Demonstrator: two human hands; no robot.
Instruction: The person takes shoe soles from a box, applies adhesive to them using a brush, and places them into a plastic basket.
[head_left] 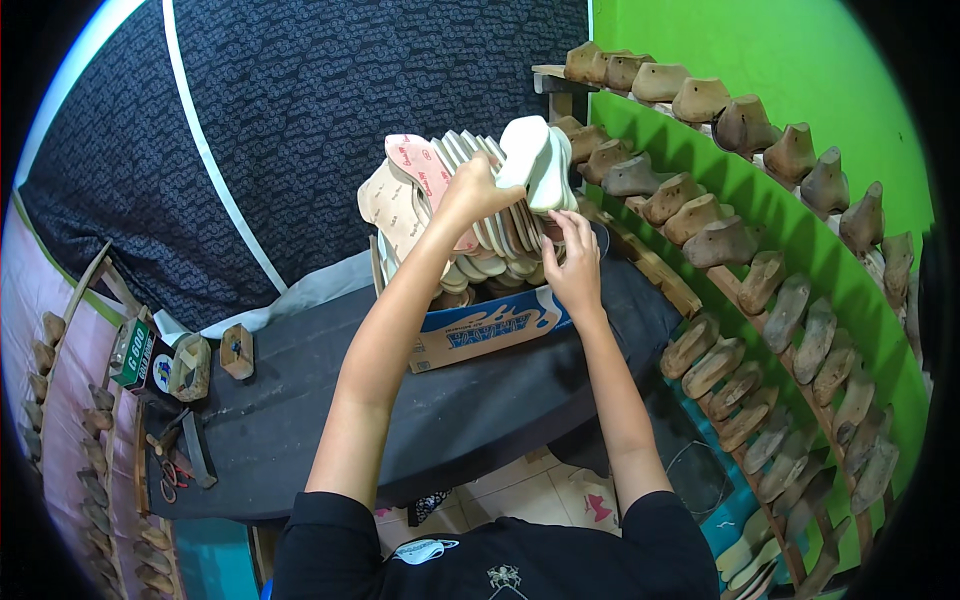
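On the left, scissors (168, 468) on the dark tabletop (280, 405). Center: cardboard box (442, 348) packed with insoles (420, 165). Left hand (476, 192) over the row, thumb by white insole (523, 150); can't tell if fingers are clamped. Right hand (572, 270) at near ends, fingers apart. Right: shelved shoe lasts (700, 99).

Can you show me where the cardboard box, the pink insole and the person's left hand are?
Cardboard box (492, 334): head view, on its printed front panel.
Pink insole (424, 170): head view, on its wide upper part.
Left hand (473, 192): head view, on the back of the hand.
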